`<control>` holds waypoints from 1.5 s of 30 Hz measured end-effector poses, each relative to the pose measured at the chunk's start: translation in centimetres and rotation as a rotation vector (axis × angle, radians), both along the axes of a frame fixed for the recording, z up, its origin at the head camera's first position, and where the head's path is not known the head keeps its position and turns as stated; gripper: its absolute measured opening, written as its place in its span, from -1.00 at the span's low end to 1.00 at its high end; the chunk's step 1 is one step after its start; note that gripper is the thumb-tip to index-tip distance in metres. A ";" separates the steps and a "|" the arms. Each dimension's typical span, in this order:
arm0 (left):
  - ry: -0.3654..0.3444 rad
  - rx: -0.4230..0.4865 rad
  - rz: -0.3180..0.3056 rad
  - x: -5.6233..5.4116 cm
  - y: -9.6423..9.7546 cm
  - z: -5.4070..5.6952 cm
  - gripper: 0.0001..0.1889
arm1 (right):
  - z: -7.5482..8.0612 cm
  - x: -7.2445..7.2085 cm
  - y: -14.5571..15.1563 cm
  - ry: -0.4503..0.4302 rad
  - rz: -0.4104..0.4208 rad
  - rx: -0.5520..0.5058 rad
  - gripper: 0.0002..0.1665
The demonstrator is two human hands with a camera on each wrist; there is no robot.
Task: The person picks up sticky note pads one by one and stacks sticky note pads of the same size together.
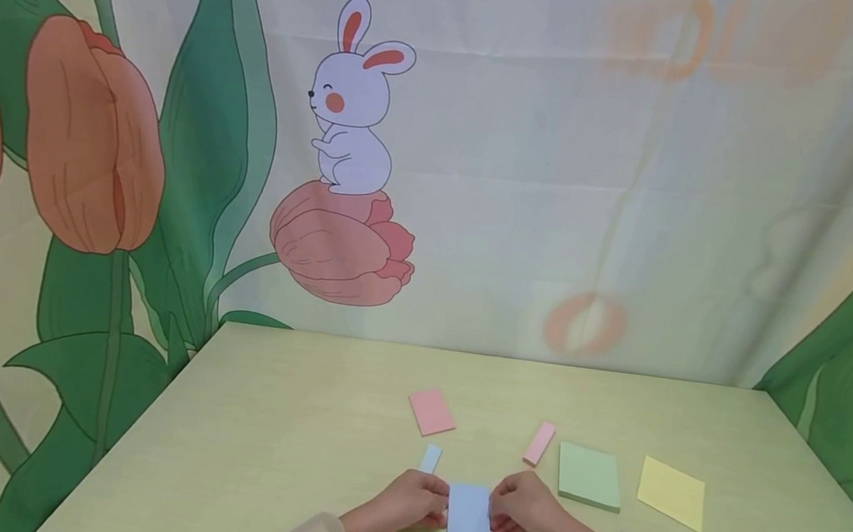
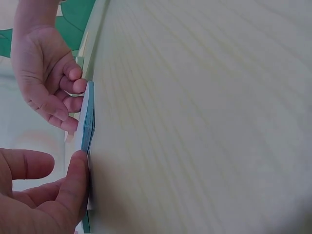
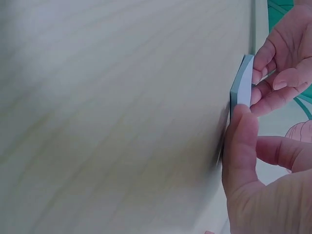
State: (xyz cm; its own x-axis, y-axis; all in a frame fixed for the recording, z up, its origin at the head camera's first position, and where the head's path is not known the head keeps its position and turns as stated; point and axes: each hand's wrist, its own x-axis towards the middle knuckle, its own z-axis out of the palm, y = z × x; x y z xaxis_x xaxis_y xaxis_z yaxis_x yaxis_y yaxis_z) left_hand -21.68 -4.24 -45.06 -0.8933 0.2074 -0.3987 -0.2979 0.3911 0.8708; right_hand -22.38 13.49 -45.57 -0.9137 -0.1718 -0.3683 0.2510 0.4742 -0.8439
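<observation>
In the head view, the blue pad (image 1: pixel 470 517) sits between my left hand (image 1: pixel 416 499) and right hand (image 1: pixel 528 506), low over the near part of the table (image 1: pixel 271 421). I'd match the pressure from both sides so it stays square, and keep my left knuckles off the blue strip (image 1: pixel 431 457).

In the left wrist view, my left fingers extend to the pad's edge, thumb apart, so nothing is pinched; a light touch should avoid bowing the sheets.

In the right wrist view, my right fingers touch likewise, thumb free. Whether the pad lies fully flat, I can't tell.
</observation>
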 end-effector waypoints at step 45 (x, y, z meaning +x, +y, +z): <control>0.212 0.158 0.120 -1.1 -2.8 0.5 -0.40 | 2.0 -0.9 -5.0 -0.089 -0.061 -0.491 -0.40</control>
State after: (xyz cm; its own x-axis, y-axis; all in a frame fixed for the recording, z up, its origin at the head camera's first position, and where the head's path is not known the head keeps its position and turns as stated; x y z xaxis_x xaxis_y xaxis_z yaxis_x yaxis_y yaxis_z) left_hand -22.83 -7.03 -44.56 -0.9752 0.1399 -0.1717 -0.1388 0.2181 0.9660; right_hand -23.26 8.52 -43.54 -0.8964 -0.2911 -0.3343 0.3469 0.0090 -0.9379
